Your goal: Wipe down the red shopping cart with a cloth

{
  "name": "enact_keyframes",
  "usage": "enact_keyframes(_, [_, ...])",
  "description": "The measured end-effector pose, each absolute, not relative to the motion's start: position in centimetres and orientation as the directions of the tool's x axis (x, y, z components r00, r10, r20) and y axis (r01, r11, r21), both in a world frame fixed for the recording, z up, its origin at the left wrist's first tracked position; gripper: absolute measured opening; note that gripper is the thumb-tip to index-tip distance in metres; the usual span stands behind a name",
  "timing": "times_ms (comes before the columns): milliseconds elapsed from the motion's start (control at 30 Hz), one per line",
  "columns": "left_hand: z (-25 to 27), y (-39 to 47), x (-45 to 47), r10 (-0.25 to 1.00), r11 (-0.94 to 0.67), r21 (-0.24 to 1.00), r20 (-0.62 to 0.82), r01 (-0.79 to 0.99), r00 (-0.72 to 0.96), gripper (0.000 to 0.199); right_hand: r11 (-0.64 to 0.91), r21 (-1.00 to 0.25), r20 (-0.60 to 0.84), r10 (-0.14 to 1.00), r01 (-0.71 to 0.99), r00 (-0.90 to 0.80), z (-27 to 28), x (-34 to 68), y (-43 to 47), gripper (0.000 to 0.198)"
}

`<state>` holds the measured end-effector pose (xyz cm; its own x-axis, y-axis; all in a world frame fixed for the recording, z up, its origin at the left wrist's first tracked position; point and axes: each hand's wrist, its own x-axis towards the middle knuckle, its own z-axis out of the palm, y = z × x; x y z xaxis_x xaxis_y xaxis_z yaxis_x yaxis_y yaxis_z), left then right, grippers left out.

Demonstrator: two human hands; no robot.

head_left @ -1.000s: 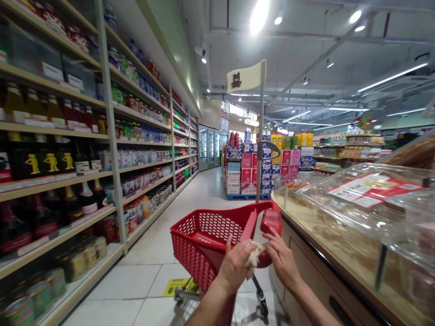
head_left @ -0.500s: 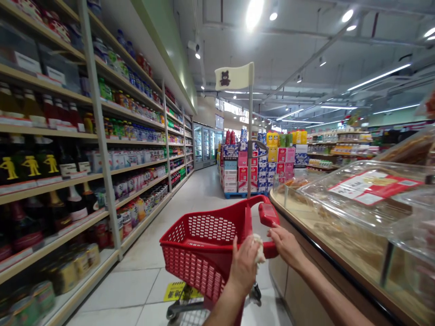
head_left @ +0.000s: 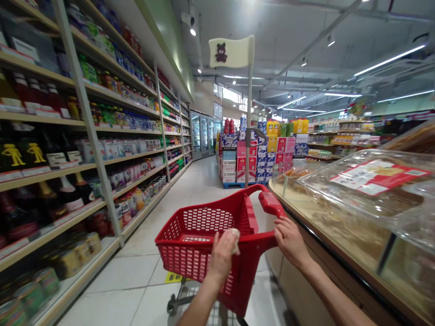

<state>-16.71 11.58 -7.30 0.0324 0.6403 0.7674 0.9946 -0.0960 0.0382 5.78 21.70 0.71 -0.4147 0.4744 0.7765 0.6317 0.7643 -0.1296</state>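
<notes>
A red plastic shopping cart point(head_left: 200, 253) with a perforated basket stands before me, seen at an angle. My left hand point(head_left: 220, 253) lies over the near side rim of the basket, with a crumpled white cloth point(head_left: 235, 240) bunched in it. The cloth touches the red plastic by the rim. My right hand point(head_left: 290, 240) is wrapped round the right end of the cart's handle point(head_left: 273, 204); its fingertips are partly hidden. On a pole above the cart is a cream flag point(head_left: 231, 52) with a bear on it.
Tall shelves point(head_left: 98, 167) of bottles and cans line the left side. A counter point(head_left: 326, 231) with clear plastic food boxes point(head_left: 374, 176) runs close along the right. Stacked cartons point(head_left: 246, 163) stand ahead. A yellow floor sign point(head_left: 173, 277) shows under the cart.
My left hand has moved left along the rim with the white cloth, away from the handle end. My right hand keeps to the handle. The cart appears turned slightly and the view has shifted.
</notes>
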Motion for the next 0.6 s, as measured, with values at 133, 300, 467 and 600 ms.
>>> enact_keyframes(133, [-8.7, 10.5, -19.6, 0.665, 0.048, 0.071, 0.742, 0.996, -0.085, 0.05, 0.73, -0.114, 0.751, 0.507, 0.673, -0.423, 1.5, 5.9, 22.2, 0.03])
enact_keyframes(300, [-8.0, 12.4, -15.6, 0.66, -0.107, -0.004, 0.748, 0.994, 0.074, 0.054, 0.752, -0.036, 0.648, 0.519, 0.659, -0.557, 1.4, 2.8, 19.1, 0.023])
enact_keyframes(467, [-10.0, 9.5, -22.0, 0.683, 0.091, 0.023, 0.726, 0.996, -0.08, 0.055, 0.83, -0.08, 0.639, 0.467, 0.551, -0.611, 0.2, 3.0, 18.8, 0.022])
enact_keyframes(600, [-11.4, 7.9, -24.2, 0.674, 0.17, -0.015, 0.731, 0.985, -0.106, 0.056, 0.803, -0.102, 0.644, 0.503, 0.587, -0.576, -0.3, 2.2, 18.5, 0.021])
